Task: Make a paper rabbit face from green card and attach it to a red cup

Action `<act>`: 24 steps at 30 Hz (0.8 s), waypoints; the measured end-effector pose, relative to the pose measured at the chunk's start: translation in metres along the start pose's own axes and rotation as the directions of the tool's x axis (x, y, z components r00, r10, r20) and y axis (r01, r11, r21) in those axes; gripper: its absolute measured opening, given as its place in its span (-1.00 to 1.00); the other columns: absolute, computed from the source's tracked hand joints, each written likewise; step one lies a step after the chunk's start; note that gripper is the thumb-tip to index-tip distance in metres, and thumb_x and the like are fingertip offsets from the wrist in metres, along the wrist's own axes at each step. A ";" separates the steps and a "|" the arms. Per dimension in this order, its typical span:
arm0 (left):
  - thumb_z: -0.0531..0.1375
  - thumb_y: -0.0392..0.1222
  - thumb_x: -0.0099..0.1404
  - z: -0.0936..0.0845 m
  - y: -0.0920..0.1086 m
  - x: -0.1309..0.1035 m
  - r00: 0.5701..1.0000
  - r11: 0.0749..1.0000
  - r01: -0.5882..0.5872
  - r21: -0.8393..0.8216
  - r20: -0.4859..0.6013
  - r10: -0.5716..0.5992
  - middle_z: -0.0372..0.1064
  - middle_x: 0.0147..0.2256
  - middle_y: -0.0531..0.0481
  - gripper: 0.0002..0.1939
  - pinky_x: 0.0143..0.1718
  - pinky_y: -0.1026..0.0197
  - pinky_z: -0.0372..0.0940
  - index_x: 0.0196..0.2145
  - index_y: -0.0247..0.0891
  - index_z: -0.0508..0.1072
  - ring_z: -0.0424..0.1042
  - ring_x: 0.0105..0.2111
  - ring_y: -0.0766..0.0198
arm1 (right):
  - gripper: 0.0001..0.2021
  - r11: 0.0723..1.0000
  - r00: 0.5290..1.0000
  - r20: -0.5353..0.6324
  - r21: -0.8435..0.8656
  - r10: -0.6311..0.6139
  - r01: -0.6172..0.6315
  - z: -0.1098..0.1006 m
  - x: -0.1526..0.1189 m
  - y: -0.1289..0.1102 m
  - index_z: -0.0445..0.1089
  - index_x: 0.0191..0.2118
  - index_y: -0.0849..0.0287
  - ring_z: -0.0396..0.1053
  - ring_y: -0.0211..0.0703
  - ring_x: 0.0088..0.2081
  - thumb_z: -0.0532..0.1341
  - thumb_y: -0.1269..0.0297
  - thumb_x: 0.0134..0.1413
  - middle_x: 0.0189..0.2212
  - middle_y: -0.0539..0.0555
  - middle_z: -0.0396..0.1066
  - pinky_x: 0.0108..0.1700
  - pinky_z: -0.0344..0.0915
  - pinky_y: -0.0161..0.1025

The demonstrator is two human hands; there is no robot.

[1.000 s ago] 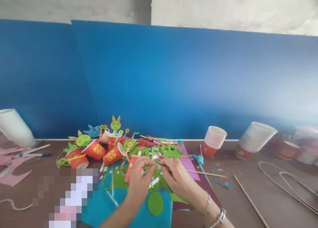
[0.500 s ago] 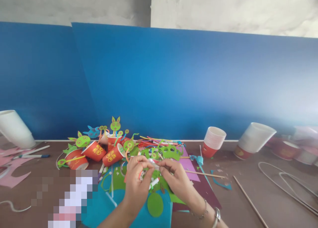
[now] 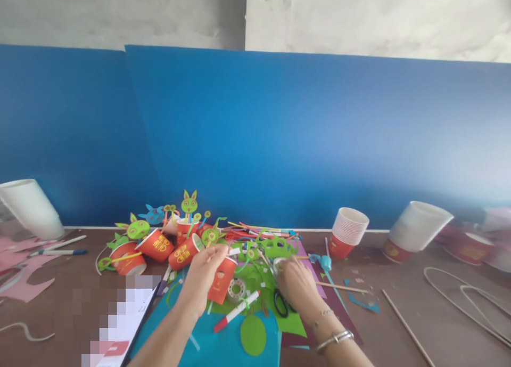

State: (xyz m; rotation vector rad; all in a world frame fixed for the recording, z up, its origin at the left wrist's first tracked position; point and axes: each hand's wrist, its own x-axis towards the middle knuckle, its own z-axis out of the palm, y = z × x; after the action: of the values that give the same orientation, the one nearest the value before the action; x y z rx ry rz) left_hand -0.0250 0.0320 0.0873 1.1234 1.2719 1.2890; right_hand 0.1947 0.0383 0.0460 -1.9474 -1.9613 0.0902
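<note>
My left hand (image 3: pixel 203 276) is closed in a pinch, with a small white piece (image 3: pixel 234 251) at its fingertips. Right beside those fingers a red paper cup (image 3: pixel 221 282) lies tilted; whether the hand touches it I cannot tell. My right hand (image 3: pixel 296 282), smeared by motion, reaches down over the green scraps, close to black-handled scissors (image 3: pixel 280 303). Its fingertips are hidden near something pale. Between the hands lie a tape roll (image 3: pixel 236 289) and a white marker with a red cap (image 3: pixel 237 311). Nearer me is a green foam-like oval (image 3: pixel 253 335) on a blue sheet (image 3: pixel 223 345).
Decorated red cups (image 3: pixel 155 245) with animal faces crowd the back left. A cup stack (image 3: pixel 348 231) and a larger white-and-red stack (image 3: pixel 417 231) stand at the right. Wooden sticks (image 3: pixel 407 327) and a cable (image 3: pixel 459 298) lie there too. Pink scraps (image 3: pixel 27 279) are at the left.
My hands have parted from their joint pinch over the middle. The left moved slightly left with the white piece; the right moved right, uncovering the marker, tape roll and scissors.
</note>
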 end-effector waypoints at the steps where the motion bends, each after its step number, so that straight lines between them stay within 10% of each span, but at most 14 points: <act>1: 0.22 0.08 0.07 0.001 -0.001 0.000 0.999 0.999 0.034 0.004 0.020 -0.034 0.45 -0.41 -0.02 -0.61 -0.40 0.25 0.29 -0.30 -0.31 0.51 0.42 -0.34 0.18 | -0.88 1.000 1.000 -0.016 -0.012 0.003 -0.004 -0.001 -0.002 -0.003 0.39 -0.48 0.20 0.37 0.02 -0.27 0.14 0.52 -0.08 -0.39 0.20 0.42 -0.25 0.21 -0.17; 8: 0.20 0.01 0.14 0.011 -0.005 -0.007 0.978 0.979 -0.143 0.146 0.173 0.117 0.45 -0.34 -0.08 -0.72 -0.28 0.22 0.30 -0.50 -0.27 0.50 0.42 -0.30 0.17 | -0.93 0.798 0.945 -0.233 0.511 -0.229 0.320 -0.020 -0.017 -0.044 0.35 -0.28 0.12 0.30 -0.03 -0.06 0.18 0.36 0.07 -0.11 0.15 0.31 -0.06 0.26 -0.12; 24: 0.17 -0.13 0.18 0.013 -0.006 -0.013 0.958 0.956 -0.215 0.202 0.235 0.166 0.38 -0.05 -0.15 -0.82 -0.05 0.08 0.30 -0.34 -0.21 0.56 0.37 -0.03 0.05 | -0.86 0.818 0.854 -0.273 0.265 -0.444 0.510 -0.027 -0.025 -0.047 0.25 -0.34 0.13 0.24 0.00 -0.10 0.02 0.50 0.15 -0.11 0.16 0.29 -0.10 0.18 -0.04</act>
State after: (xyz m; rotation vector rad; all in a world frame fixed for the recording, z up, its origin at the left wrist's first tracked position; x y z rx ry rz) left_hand -0.0108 0.0200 0.0822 1.5378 1.1890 1.1433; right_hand 0.1574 0.0060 0.0801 -1.1622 -2.0799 0.0780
